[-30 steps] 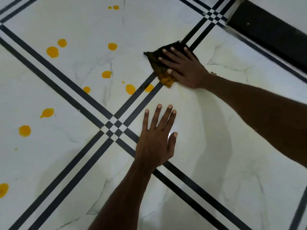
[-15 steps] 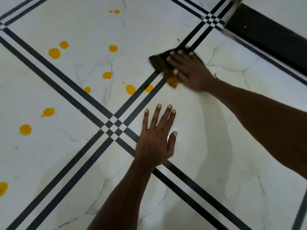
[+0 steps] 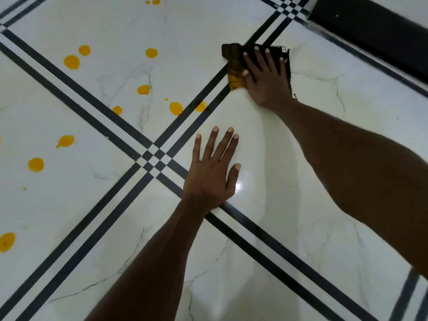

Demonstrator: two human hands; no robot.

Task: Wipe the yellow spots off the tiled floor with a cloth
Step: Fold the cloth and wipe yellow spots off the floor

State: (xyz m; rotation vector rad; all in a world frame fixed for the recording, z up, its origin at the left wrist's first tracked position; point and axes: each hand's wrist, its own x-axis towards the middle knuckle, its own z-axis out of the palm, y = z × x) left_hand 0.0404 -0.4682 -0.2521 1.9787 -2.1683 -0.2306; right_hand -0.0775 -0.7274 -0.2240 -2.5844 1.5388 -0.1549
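My right hand [image 3: 265,76] lies flat on a dark cloth [image 3: 232,66] stained yellow at its near edge, pressing it to the white tiled floor [image 3: 324,205] across a black double stripe at the upper middle. My left hand [image 3: 212,176] rests palm down with fingers spread on the tile near the stripe crossing, holding nothing. Several yellow spots [image 3: 176,108] dot the tiles to the left of the cloth; the nearest two sit beside the stripe, a short way below and left of the cloth. Part of the cloth is hidden under my right hand.
Black double stripes [image 3: 155,159] cross in a checkered knot left of my left hand. A dark threshold or wall base [image 3: 370,31] runs along the upper right. More yellow spots [image 3: 36,164] lie at the far left edge.
My right hand has slid the cloth up and to the right along the stripe, and its fingers now point further away. My left hand has stayed in place.
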